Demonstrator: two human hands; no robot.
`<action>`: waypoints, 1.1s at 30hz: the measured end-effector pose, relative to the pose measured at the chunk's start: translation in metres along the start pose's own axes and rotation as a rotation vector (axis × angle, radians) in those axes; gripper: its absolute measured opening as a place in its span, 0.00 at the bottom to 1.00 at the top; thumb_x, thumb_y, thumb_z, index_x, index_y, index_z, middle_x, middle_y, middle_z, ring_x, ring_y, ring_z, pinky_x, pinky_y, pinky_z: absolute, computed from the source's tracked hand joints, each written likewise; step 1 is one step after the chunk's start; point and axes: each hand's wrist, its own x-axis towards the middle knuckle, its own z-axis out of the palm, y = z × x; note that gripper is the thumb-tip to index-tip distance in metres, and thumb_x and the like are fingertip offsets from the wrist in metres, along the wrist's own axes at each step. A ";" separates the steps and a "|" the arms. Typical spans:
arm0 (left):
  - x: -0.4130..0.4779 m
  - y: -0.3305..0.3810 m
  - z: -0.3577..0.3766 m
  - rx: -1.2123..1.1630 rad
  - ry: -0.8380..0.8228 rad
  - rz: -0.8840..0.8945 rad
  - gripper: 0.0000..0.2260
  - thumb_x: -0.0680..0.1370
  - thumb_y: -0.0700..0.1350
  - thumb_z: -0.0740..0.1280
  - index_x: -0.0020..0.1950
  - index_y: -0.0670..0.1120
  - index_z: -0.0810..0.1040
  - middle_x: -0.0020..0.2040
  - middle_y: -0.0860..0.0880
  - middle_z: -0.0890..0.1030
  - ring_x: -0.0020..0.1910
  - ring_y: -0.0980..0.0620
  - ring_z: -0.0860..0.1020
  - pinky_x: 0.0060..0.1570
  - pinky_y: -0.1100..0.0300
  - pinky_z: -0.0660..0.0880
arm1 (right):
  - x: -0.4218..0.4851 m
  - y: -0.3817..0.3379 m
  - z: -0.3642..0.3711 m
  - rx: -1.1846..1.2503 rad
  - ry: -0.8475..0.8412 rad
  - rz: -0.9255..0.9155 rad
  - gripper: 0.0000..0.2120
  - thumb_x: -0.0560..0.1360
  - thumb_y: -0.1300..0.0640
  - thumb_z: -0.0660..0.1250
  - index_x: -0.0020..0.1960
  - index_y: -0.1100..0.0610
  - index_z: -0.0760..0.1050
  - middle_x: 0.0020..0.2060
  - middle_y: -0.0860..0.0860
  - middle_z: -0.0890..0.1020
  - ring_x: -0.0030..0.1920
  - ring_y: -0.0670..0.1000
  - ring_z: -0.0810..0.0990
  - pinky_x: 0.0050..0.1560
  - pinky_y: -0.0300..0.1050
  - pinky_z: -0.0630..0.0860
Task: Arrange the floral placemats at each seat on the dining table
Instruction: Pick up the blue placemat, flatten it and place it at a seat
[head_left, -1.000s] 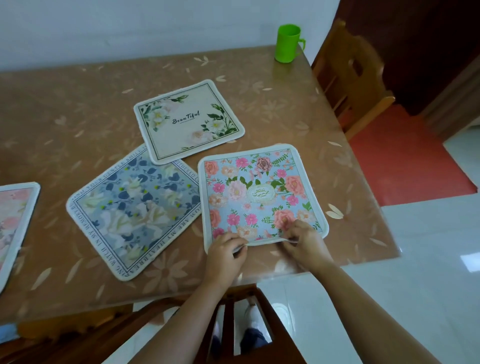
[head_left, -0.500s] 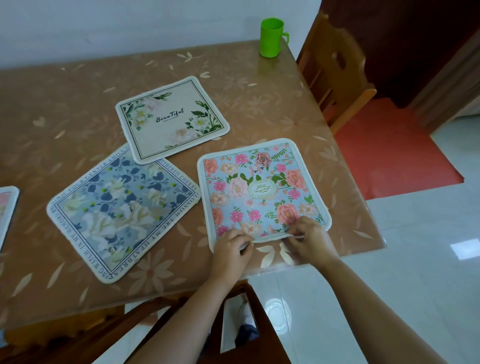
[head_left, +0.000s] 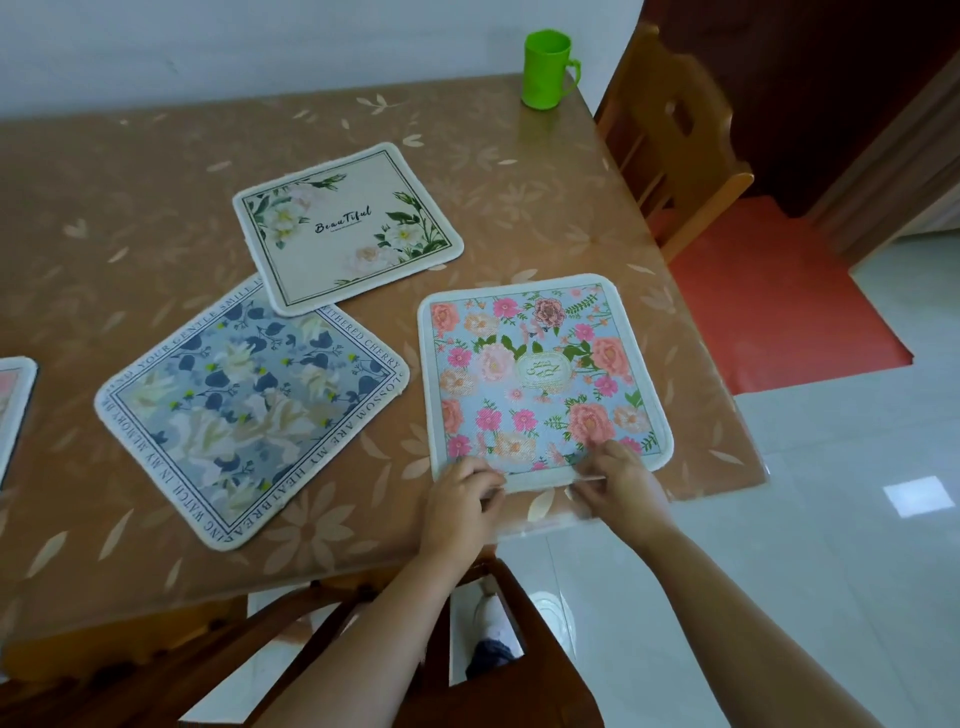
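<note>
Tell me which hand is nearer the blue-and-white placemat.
Left. The left hand pinches the near edge of the pink floral placemat, just right of the blue-and-white placemat. The right hand pinches the same edge farther right.

soft daylight, floor glare (head_left: 918, 495), wide-angle edge distortion

Far left, a pink white-edged placemat (head_left: 14, 410) is cut off by the frame, just a sliver! The blue-grey floral placemat (head_left: 244, 410) hides its far corner under the cream "Beautiful" placemat (head_left: 348, 228). Blurred left hand (head_left: 462, 493) and right hand (head_left: 623, 483) cover the light-blue rose placemat (head_left: 519, 410) along its near edge.
</note>
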 end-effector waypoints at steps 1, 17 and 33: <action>-0.001 -0.003 -0.006 -0.004 0.014 -0.006 0.04 0.71 0.37 0.71 0.45 0.41 0.82 0.45 0.45 0.80 0.46 0.49 0.77 0.43 0.70 0.68 | 0.002 -0.005 0.002 -0.008 -0.014 -0.012 0.09 0.69 0.59 0.71 0.48 0.60 0.79 0.48 0.55 0.78 0.51 0.56 0.75 0.50 0.48 0.72; -0.027 -0.119 -0.140 0.134 0.273 -0.174 0.07 0.65 0.32 0.74 0.41 0.38 0.81 0.40 0.42 0.80 0.39 0.42 0.79 0.40 0.53 0.77 | 0.055 -0.162 0.089 -0.159 -0.210 -0.415 0.09 0.73 0.56 0.65 0.49 0.61 0.75 0.52 0.57 0.75 0.55 0.57 0.72 0.51 0.49 0.69; -0.041 -0.165 -0.138 0.138 0.312 -0.376 0.10 0.65 0.41 0.75 0.44 0.42 0.80 0.44 0.44 0.78 0.47 0.43 0.77 0.48 0.48 0.74 | 0.083 -0.227 0.149 -0.251 -0.275 -0.708 0.21 0.64 0.57 0.75 0.55 0.61 0.76 0.51 0.60 0.78 0.56 0.62 0.75 0.51 0.57 0.74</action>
